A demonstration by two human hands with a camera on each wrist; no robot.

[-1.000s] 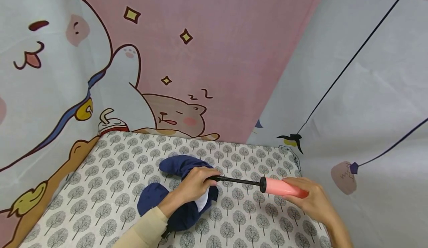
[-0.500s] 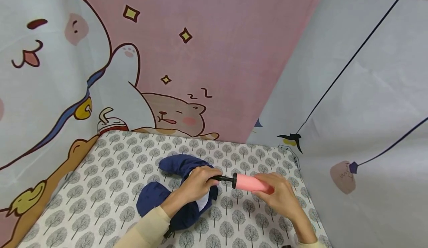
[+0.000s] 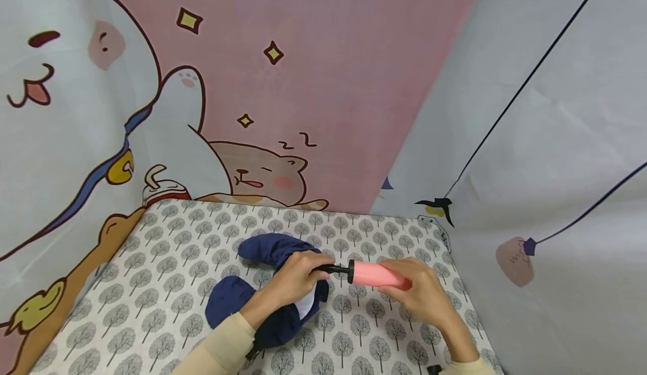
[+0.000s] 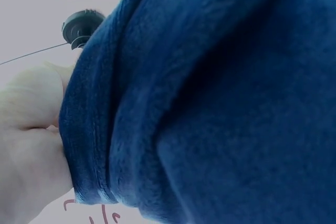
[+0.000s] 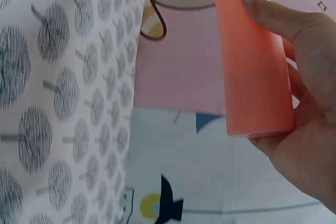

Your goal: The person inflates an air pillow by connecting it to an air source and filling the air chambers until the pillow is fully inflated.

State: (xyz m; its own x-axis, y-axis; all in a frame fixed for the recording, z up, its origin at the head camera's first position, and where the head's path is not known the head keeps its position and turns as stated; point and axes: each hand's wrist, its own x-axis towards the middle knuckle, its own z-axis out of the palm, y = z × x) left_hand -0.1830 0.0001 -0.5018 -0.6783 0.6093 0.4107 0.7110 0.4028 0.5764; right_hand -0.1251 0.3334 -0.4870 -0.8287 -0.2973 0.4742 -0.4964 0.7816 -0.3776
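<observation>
On the bench [image 3: 167, 307] lies the pillow [image 3: 232, 299]. To its right is the hand pump [image 3: 374, 274], which extends from the left hand [image 3: 295, 279], over the pillow, to the right hand [image 3: 422, 291]. Walls [image 3: 343, 83] stand behind the bench and at both sides.

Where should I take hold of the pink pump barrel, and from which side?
Probably near the end of the pink barrel away from the black collar, coming from the right. It is a long, smooth cylinder whose plain end points right, while the left hand holds the black rod on the opposite side. The right hand grips it this way.
</observation>
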